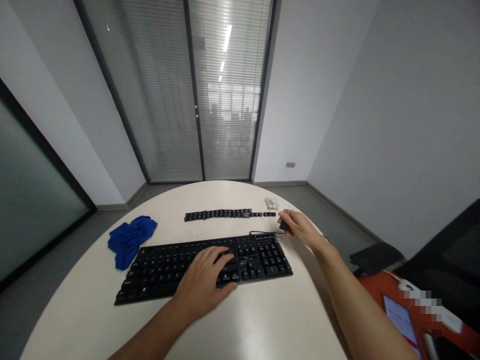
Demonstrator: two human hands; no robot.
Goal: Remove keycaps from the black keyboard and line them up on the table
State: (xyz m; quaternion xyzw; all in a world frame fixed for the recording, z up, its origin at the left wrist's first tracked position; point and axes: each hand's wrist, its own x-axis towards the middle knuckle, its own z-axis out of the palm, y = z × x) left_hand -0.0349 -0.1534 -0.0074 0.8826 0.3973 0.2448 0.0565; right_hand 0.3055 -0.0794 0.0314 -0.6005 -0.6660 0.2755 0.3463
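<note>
A black full-size keyboard (161, 267) lies slightly askew on the table, its number pad to the right. My left hand (204, 275) rests on its right-middle part with the fingers spread over the keys and the thumb at the front edge. Just beyond the keyboard's far right corner, my right hand (294, 225) pinches a small black block-like thing (284, 226); its kind is unclear. Thin light strands show above those fingers. Behind the keyboard stretches a row of loose black keycaps (221, 214), ending close to my right hand.
A crumpled blue cloth (131, 237) lies at the left of the round table (258, 325). Crumpled whitish material (272, 203) sits near the far right edge. A dark cable (262, 232) runs behind the keyboard. At right, a chair's orange seat (378, 285) holds a phone (401, 320).
</note>
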